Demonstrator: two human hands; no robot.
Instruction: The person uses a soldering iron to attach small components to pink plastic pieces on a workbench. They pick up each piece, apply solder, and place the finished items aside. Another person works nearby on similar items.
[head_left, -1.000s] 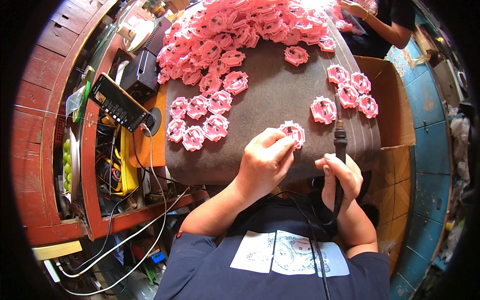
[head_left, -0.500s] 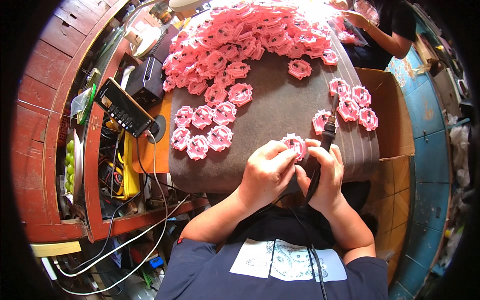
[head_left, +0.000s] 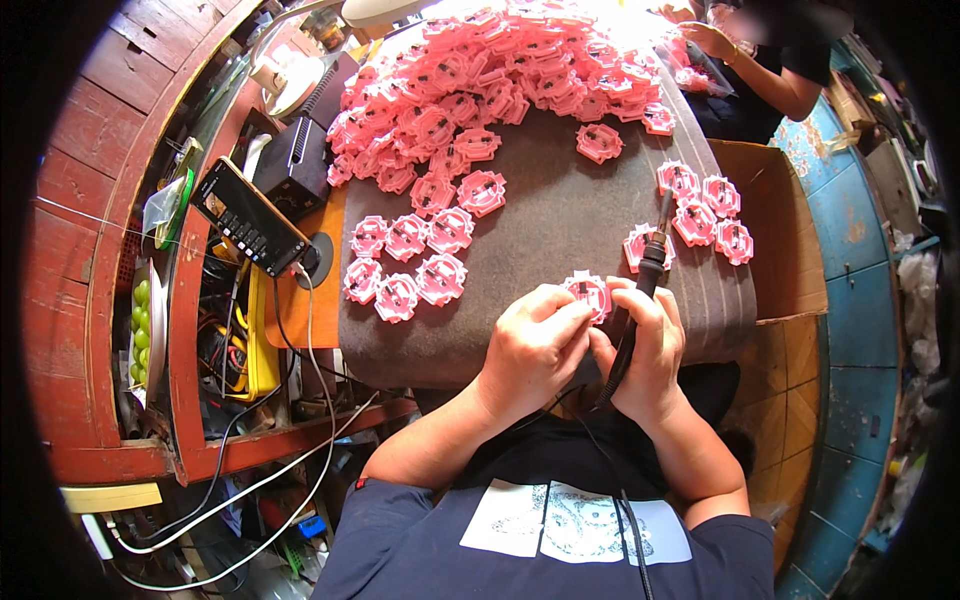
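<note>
My left hand point(head_left: 532, 345) pinches a small pink plastic piece point(head_left: 590, 290) with a white rim and dark bits at its middle, just off the mat's near edge. Its thumb and forefinger close on the piece's left side. My right hand point(head_left: 648, 345) is curled around a black soldering iron point(head_left: 652, 265), whose tip points away from me, up past the loose pieces. The fingertips of that hand are at the right side of the same piece; whether they grip it, I cannot tell. Just beyond lies a single pink piece point(head_left: 637, 248), partly behind the iron.
A large heap of pink pieces point(head_left: 480, 75) covers the far side of the dark mat point(head_left: 540, 220). Small groups lie left and right. A phone point(head_left: 248, 215) stands at left beside a black box point(head_left: 290, 165). At far right, a co-worker's hand point(head_left: 708, 40) shows above a cardboard box point(head_left: 790, 230).
My right hand and the soldering iron have shifted slightly left, with the iron's cord end swinging left too. The pinched piece stays nearly in place. The co-worker has moved a little.
</note>
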